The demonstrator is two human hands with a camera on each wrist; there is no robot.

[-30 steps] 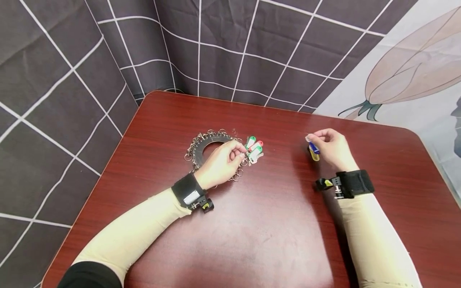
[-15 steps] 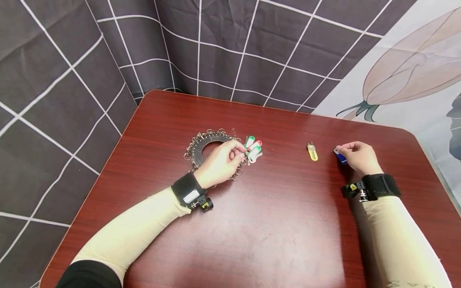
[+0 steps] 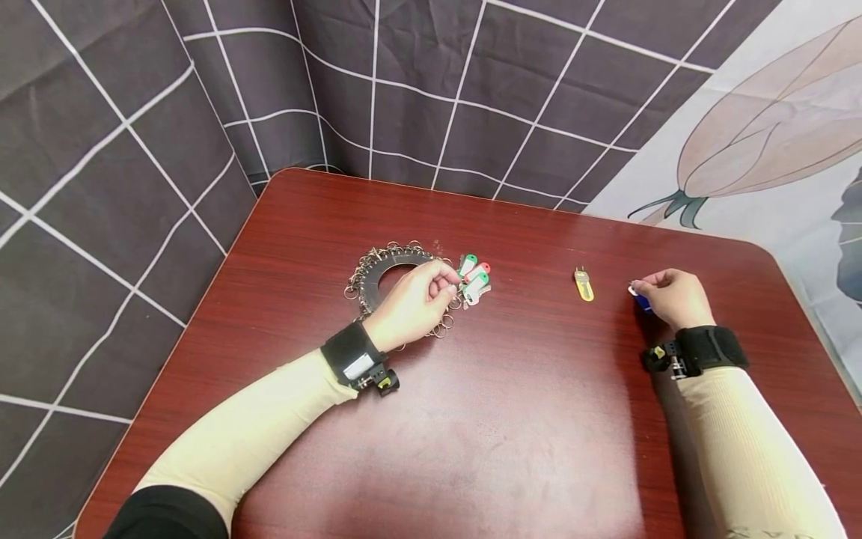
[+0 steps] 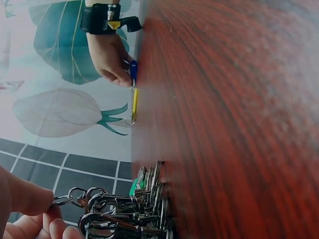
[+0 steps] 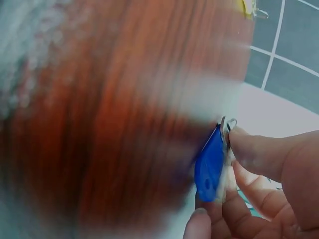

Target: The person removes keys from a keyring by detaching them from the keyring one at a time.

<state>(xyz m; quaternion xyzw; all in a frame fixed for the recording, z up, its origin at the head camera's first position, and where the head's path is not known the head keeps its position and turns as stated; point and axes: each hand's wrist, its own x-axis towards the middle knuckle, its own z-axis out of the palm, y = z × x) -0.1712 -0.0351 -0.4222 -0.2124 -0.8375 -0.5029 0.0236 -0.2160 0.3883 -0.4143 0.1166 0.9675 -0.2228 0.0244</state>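
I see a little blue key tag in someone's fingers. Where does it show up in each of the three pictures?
Head: blue tag, right of centre, pinched by the right hand.
Left wrist: upper left, small, at the table's edge.
Right wrist: lower right, large.
Shared landmark: the yellow tag lying beside it.

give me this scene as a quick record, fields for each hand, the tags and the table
left hand: pinches a ring on the key ring holder
right hand: pinches the blue tag at the table
yellow tag: lies alone on the table, between the hands
green and red tags: clustered by the left fingertips
table: red-brown wood
backdrop: checked cloth
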